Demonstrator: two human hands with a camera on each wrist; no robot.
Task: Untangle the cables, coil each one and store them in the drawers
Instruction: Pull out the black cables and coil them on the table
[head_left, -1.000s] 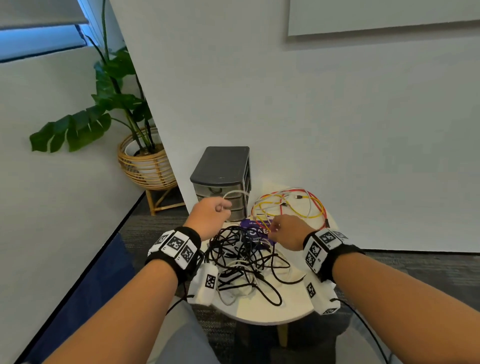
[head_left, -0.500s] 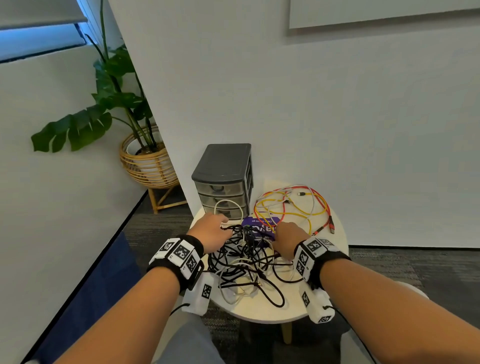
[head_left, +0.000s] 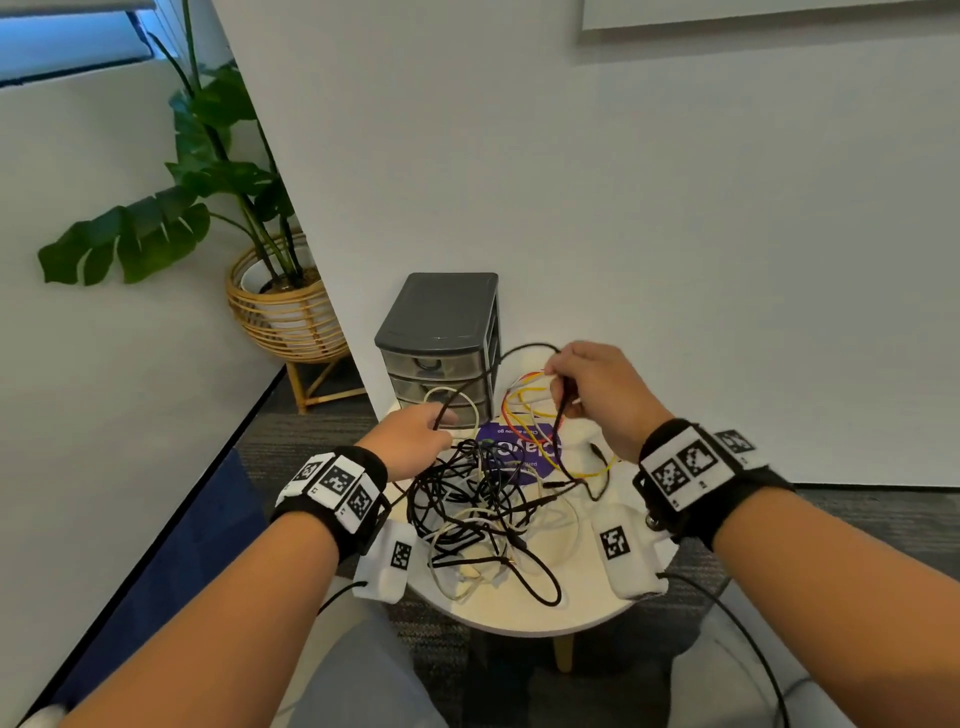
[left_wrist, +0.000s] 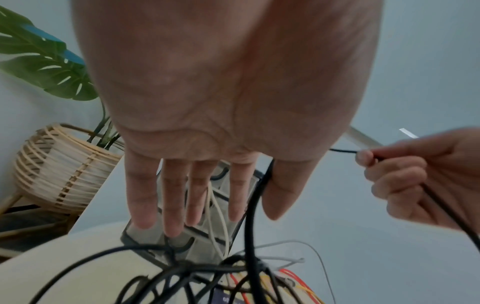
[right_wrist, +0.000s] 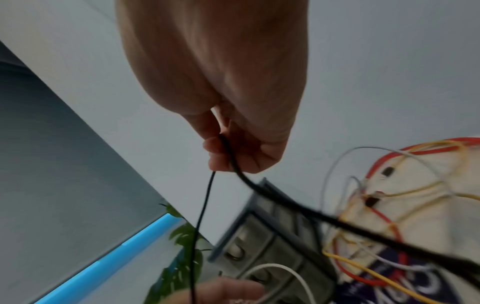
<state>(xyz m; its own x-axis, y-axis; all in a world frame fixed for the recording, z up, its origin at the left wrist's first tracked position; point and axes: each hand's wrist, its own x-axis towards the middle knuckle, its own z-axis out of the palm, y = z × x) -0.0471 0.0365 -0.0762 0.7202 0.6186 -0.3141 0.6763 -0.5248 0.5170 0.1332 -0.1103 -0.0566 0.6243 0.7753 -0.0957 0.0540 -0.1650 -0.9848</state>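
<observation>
The right hand's (head_left: 602, 395) fingers (right_wrist: 217, 152) pinched a black cable (head_left: 519, 349), now lifted clear of the tangle (head_left: 478, 509) where both hands had worked 0.5 s earlier. The left hand (head_left: 415, 441), fingers straight, let that cable run past its thumb. 1 strand is likely coming free. The drawers (head_left: 439, 364) stood shut on the tabletop (head_left: 571, 613). The purple label (head_left: 519, 449) read upside down, not clearly legible.

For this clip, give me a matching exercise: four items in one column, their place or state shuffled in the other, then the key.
1. black cable
2. drawer unit
3. purple card
4. potted plant

A. on the floor, left of the table
B. flat on the table under cables
C. held between both hands
D. at the table's far edge, drawers shut

Pairs: 1-C, 2-D, 3-B, 4-A
</observation>
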